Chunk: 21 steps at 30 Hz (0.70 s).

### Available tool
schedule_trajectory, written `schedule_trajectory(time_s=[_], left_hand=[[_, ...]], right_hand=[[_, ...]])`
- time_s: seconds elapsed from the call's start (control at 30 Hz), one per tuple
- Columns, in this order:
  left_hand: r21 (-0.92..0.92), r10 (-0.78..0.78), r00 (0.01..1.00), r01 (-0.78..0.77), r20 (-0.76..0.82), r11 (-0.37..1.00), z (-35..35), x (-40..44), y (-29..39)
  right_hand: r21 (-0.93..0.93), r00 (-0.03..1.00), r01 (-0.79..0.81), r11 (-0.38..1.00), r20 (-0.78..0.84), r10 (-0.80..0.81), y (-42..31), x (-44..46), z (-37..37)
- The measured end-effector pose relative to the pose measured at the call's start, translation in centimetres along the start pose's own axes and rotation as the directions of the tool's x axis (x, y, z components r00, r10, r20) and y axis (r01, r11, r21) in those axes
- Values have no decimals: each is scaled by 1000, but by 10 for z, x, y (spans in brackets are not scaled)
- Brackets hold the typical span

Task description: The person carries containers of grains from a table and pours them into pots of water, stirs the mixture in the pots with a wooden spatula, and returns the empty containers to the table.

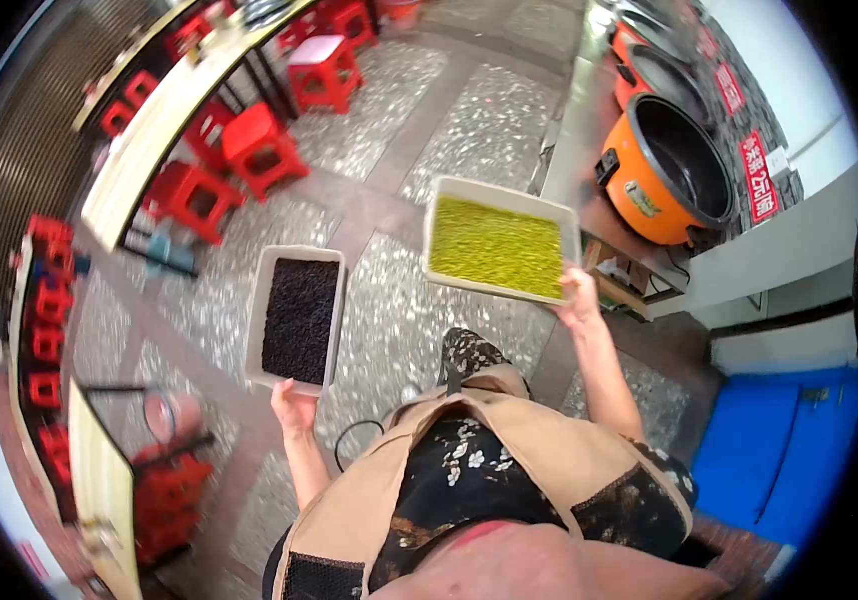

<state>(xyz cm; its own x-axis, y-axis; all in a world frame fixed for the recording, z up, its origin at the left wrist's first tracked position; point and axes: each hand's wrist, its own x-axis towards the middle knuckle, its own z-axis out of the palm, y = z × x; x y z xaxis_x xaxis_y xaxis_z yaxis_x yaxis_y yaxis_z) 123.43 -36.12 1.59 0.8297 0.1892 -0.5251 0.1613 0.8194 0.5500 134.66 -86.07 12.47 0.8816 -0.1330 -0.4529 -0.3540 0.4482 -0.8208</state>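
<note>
My left hand (294,405) grips the near end of a pale rectangular tub (252,320) that holds small dark, nearly black grains or beans (301,318). In my right hand (579,298) is the near right corner of a second pale tub (568,225), spread with small yellow-green beans or grains (494,245). Both tubs are held out in front of me above the floor, apart from each other. Their contents are slightly blurred, so the exact kind is unclear. The fingers under each tub are partly hidden.
Orange cookers (644,185) with dark inner pots line a metal counter (589,120) on the right. Red stools (259,150) stand by a light wooden table (164,110) on the left. A blue cabinet (749,450) is at lower right. Speckled floor (389,290) lies below.
</note>
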Motion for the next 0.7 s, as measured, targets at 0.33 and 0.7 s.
schedule_trajectory(time_s=[0.33,0.7], left_hand=[[78,-203,936,188,287,979,427,382,2],[446,-381,890,243,251,862,727,751,-14]], right_hand=[[66,763,339,938,-602,-234,-211,293,12],[-142,369,599,788,-825,-429,-522,508,-43]])
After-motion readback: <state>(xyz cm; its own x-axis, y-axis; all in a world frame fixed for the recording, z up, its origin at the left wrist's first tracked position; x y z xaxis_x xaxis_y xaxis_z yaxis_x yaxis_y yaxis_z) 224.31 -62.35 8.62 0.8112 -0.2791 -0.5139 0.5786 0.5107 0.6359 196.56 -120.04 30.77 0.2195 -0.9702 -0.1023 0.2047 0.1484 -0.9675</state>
